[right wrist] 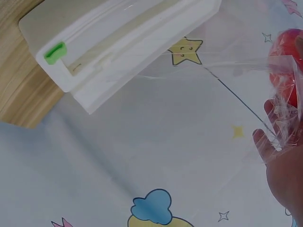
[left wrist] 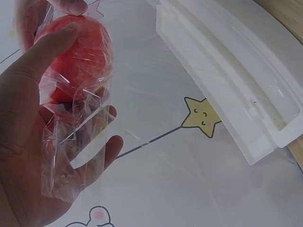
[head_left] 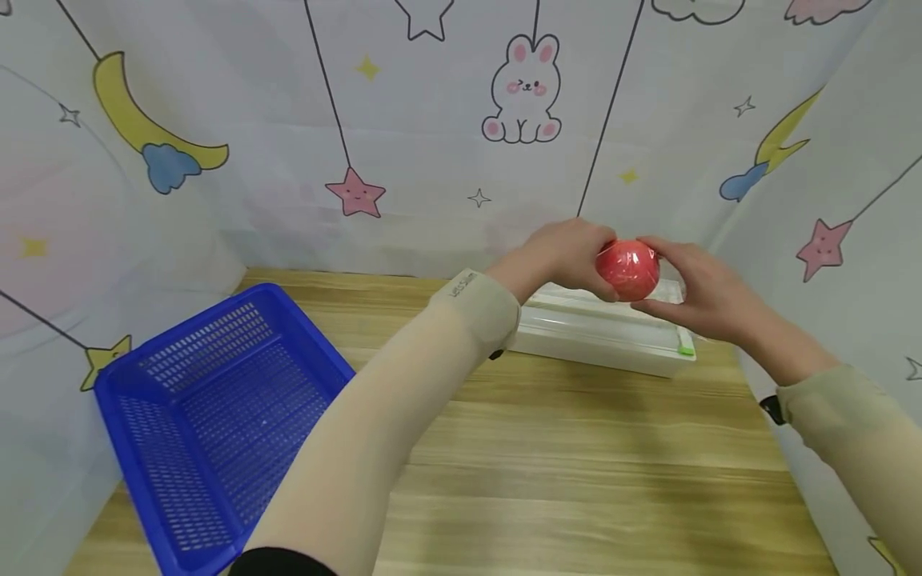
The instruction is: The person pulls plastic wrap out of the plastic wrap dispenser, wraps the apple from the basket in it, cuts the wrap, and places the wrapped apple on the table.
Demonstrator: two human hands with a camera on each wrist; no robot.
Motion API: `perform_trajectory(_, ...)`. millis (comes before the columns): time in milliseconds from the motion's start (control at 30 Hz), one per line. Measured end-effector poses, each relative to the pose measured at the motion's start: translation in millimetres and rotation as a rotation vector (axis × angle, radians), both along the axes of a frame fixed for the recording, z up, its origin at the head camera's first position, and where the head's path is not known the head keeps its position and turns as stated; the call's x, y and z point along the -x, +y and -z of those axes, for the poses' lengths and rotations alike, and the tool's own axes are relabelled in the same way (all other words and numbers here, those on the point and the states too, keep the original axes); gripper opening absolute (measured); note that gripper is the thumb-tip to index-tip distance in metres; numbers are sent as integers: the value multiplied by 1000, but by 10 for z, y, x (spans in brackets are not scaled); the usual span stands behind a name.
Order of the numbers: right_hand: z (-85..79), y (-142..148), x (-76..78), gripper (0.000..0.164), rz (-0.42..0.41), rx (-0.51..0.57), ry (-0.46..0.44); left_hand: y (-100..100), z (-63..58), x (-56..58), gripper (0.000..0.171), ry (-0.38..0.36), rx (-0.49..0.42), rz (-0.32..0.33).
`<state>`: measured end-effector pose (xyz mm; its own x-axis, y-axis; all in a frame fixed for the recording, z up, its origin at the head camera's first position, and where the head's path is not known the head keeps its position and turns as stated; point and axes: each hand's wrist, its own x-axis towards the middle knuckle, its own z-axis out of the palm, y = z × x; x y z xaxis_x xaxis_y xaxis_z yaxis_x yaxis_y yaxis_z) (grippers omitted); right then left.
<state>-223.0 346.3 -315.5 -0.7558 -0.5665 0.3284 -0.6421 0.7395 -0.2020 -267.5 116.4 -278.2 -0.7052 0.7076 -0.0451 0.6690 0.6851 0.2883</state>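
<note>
A shiny red ball [head_left: 627, 272] wrapped in clear plastic film is held up between my two hands, above the white film dispenser [head_left: 598, 332]. My left hand [head_left: 565, 252] grips it from the left, with the thumb [left wrist: 57, 45] pressed on its surface. From the other side my right hand [head_left: 709, 292] holds it between thumb and fingers. Crumpled cling film [left wrist: 71, 151] hangs off the ball across the left palm in the left wrist view. In the right wrist view, loose film stretches from the ball [right wrist: 281, 71] toward the dispenser.
A blue perforated basket [head_left: 230, 416] stands on the left of the wooden table [head_left: 576, 480]. The dispenser, with a green slider [head_left: 686, 350] at its right end, lies near the back edge. Printed cloth [head_left: 446, 104] hangs behind and along both sides.
</note>
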Motion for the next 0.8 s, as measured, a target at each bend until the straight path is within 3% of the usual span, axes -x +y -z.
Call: perform_trajectory(800, -435, -39, -202, 92, 1, -19, 61, -59, -438, -201, 59, 26, 22, 10)
